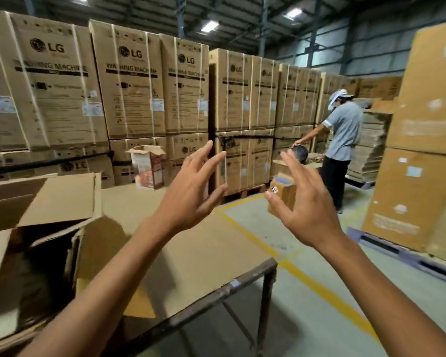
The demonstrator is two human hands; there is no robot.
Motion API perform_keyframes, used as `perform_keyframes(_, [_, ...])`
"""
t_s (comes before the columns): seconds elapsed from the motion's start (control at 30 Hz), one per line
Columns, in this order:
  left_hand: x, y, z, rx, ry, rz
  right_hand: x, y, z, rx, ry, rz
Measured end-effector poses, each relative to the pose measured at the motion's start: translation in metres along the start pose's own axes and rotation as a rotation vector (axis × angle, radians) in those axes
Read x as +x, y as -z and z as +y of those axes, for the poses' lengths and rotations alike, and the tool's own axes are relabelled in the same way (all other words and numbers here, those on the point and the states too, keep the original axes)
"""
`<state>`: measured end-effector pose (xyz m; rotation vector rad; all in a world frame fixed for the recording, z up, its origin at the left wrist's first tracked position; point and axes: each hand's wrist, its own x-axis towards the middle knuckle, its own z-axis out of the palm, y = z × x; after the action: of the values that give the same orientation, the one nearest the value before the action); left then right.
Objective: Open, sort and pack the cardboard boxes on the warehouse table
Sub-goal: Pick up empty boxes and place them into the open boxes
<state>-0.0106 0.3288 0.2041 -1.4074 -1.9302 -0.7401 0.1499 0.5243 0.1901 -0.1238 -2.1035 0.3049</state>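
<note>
Nearest to us on the left sits a large opened cardboard box [44, 228], its flaps thrown up and its dark inside showing, resting on the table [198, 253], which is covered in flat cardboard sheet with a metal frame along the near edge. Farther back on the same table stands a small printed carton [147, 167], upright with its top flaps open, well apart from the big box. Moving right, our left hand [188, 186] is raised above the table with fingers spread wide and nothing in its grip. Our right hand [304, 204] is raised beside it, beyond the table's right edge and over the floor, fingers likewise splayed and its grip empty. Behind that hand we see a small brown box [281, 191] with a striped label, partly hidden; we cannot tell what it rests on or whether the hand touches it, though it looks apart. Farther right another worker [343, 140] bends over stacked flat cardboard, with tall stacks of washing-machine cartons [129, 81] behind. We judge the step in hand to be reaching between boxes, most likely toward the small brown box. The next move calls for closing both palms on its sides and bringing it onto the table to sort.
</note>
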Motion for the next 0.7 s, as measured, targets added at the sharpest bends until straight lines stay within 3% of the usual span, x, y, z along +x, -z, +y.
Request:
perform_keyframes(0.3, [0.009,-0.191,0.080,-0.384,0.125,0.015,-0.091,0.037,0.146,-0.029,-0.344,0.062])
perform_keyframes(0.7, [0.025,-0.463,0.031,-0.518,0.351,-0.325,-0.138,-0.081,0.361,-0.007,-0.754,-0.076])
